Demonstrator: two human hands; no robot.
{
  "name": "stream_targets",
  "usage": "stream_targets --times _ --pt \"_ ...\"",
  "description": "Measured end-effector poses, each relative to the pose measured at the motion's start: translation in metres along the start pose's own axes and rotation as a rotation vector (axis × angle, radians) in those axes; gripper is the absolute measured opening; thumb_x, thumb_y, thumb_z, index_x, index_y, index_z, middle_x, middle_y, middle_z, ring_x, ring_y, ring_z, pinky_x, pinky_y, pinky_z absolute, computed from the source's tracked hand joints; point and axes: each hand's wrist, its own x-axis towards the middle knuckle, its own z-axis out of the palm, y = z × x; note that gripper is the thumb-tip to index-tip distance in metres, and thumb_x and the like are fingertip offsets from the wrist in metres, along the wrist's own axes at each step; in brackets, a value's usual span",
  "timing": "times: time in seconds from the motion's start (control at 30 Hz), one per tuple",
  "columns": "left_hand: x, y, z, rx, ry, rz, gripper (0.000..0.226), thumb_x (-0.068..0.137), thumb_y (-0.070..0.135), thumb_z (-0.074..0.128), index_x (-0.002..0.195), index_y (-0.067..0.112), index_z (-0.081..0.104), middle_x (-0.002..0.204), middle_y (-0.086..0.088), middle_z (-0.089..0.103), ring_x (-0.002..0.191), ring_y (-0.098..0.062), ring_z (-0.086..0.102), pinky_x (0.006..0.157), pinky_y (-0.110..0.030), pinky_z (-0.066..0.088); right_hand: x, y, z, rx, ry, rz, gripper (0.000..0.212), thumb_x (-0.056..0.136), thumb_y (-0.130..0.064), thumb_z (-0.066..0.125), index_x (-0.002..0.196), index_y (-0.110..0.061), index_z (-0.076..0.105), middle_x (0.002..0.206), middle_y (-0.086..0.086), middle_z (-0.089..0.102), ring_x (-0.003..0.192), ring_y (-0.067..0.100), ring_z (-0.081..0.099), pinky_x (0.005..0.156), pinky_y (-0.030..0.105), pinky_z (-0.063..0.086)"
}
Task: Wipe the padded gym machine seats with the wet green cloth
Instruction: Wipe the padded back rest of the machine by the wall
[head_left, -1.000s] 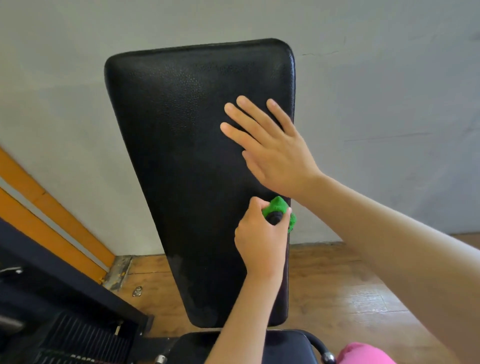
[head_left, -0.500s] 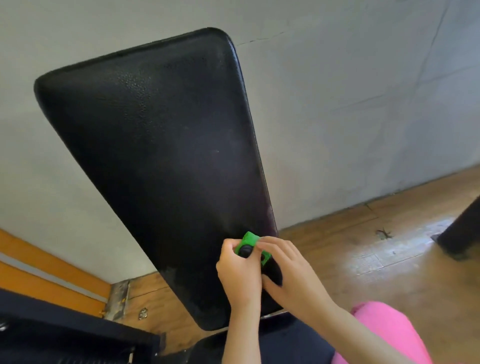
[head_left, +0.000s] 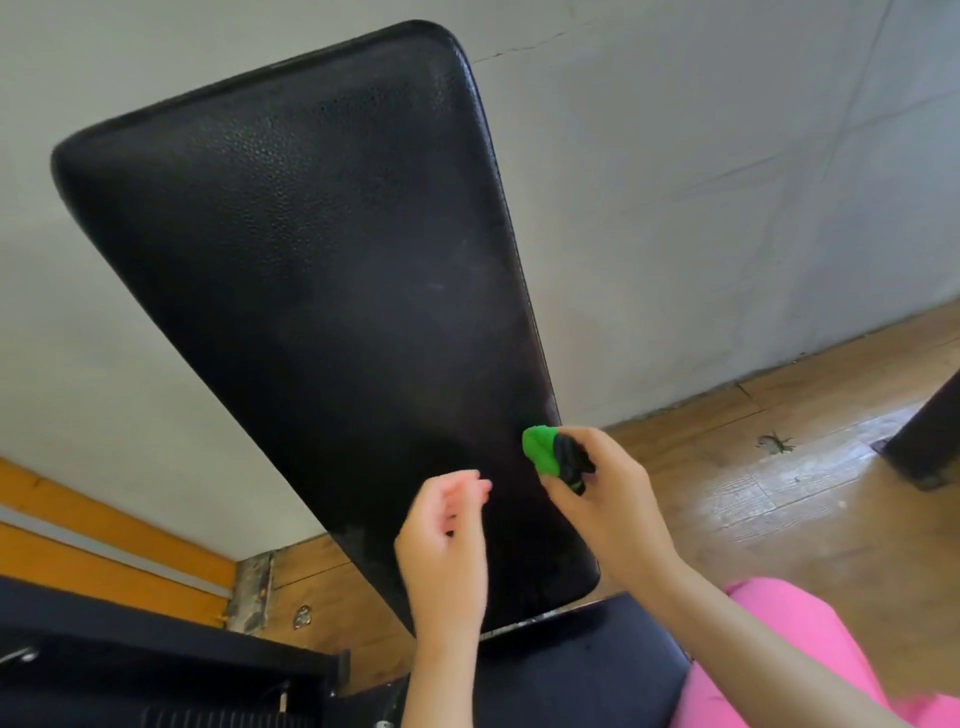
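Observation:
A tall black padded backrest (head_left: 322, 270) leans against the pale wall, tilted in my view. My right hand (head_left: 613, 504) grips the bunched wet green cloth (head_left: 540, 449), which has a dark part in it, at the backrest's lower right edge. My left hand (head_left: 447, 545) hovers just left of it in front of the pad's lower part, fingers loosely curled and holding nothing. Below the backrest lies the black seat pad (head_left: 571, 680), partly hidden by my arms.
Wooden floor (head_left: 753, 499) runs to the right, with a dark post (head_left: 930, 431) at the right edge. A black machine frame (head_left: 156, 654) fills the lower left under an orange-striped wall (head_left: 104, 540). Pink clothing (head_left: 779, 665) shows at the lower right.
The cloth passed from my left hand to my right. The right hand came down off the backrest to take it, and the left hand let go and drew back a little.

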Motion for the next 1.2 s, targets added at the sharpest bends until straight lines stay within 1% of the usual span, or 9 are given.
stream_targets --times 0.1,0.2,0.4,0.5,0.57,0.67,0.73,1.03,1.2 --pt "0.002 -0.029 -0.026 0.094 0.306 0.000 0.013 0.094 0.018 0.057 0.105 0.024 0.059 0.101 0.010 0.065 0.095 -0.004 0.062 0.080 -0.023 0.051 0.009 -0.009 -0.009 0.127 0.070 0.041 0.034 0.085 -0.012 0.070 0.104 -0.037 0.058 0.102 -0.013 0.060 0.093 0.000 0.060 0.078 0.014 0.049" --pt "0.011 -0.049 -0.048 0.147 0.427 -0.013 0.021 0.095 0.011 0.055 0.115 0.014 0.053 0.110 0.002 0.058 0.096 -0.010 0.056 0.080 -0.019 0.046 0.028 -0.021 -0.014 0.159 0.087 0.062 0.026 0.089 -0.011 0.065 0.110 -0.025 0.060 0.104 -0.006 0.065 0.093 0.003 0.061 0.077 0.014 0.048" --pt "0.056 -0.051 -0.072 0.057 0.534 0.117 0.032 0.101 0.017 0.041 0.130 0.003 0.043 0.126 -0.009 0.050 0.109 -0.010 0.050 0.089 -0.012 0.043 0.048 -0.045 -0.026 0.328 0.197 -0.004 0.035 0.091 -0.006 0.063 0.123 -0.017 0.053 0.107 -0.009 0.065 0.100 0.001 0.063 0.086 0.017 0.050" --pt "0.077 -0.060 -0.068 0.018 0.480 0.016 0.043 0.105 0.032 0.028 0.140 0.009 0.038 0.136 -0.009 0.050 0.124 -0.018 0.049 0.102 -0.026 0.040 0.062 -0.057 -0.028 0.311 0.205 -0.061 0.037 0.091 -0.007 0.064 0.126 -0.013 0.054 0.112 -0.003 0.065 0.105 0.007 0.063 0.092 0.022 0.051" --pt "0.081 -0.066 -0.059 -0.085 0.465 -0.123 0.050 0.106 0.037 0.024 0.147 0.011 0.033 0.144 -0.004 0.045 0.134 -0.014 0.040 0.107 -0.020 0.030 0.068 -0.063 -0.028 0.265 0.186 -0.106 0.037 0.091 -0.007 0.065 0.126 -0.015 0.055 0.114 -0.005 0.065 0.108 0.007 0.062 0.092 0.018 0.049" --pt "0.082 -0.066 -0.052 -0.208 0.459 -0.136 0.032 0.105 0.035 0.023 0.108 0.028 0.054 0.102 0.012 0.052 0.099 0.002 0.050 0.088 -0.012 0.034 0.066 -0.056 -0.027 0.205 0.146 -0.108 0.035 0.090 -0.006 0.065 0.123 -0.016 0.058 0.111 -0.012 0.064 0.107 0.001 0.060 0.089 0.011 0.047" --pt "0.084 -0.067 -0.052 -0.203 0.457 -0.127 0.030 0.104 0.035 0.023 0.083 0.036 0.043 0.085 0.014 0.043 0.079 0.009 0.046 0.077 -0.010 0.034 0.059 -0.041 -0.025 0.160 0.105 -0.071 0.035 0.090 -0.006 0.064 0.123 -0.017 0.059 0.109 -0.015 0.064 0.105 -0.003 0.059 0.090 0.011 0.047" --pt "0.086 -0.071 -0.051 -0.218 0.437 -0.105 0.032 0.106 0.032 0.020 0.087 0.036 0.046 0.090 0.015 0.047 0.084 0.007 0.050 0.075 -0.002 0.038 0.010 0.033 -0.008 0.048 0.009 0.092 0.035 0.088 0.000 0.065 0.110 -0.026 0.061 0.099 -0.018 0.067 0.091 -0.002 0.062 0.077 0.008 0.046" --pt "0.087 -0.071 -0.052 -0.225 0.438 -0.126 0.031 0.103 0.036 0.021 0.085 0.034 0.047 0.088 0.012 0.047 0.084 0.000 0.049 0.079 -0.012 0.039 0.029 0.016 -0.011 0.078 0.080 0.059 0.036 0.086 0.003 0.065 0.107 -0.026 0.060 0.098 -0.016 0.066 0.092 -0.001 0.063 0.078 0.009 0.047"
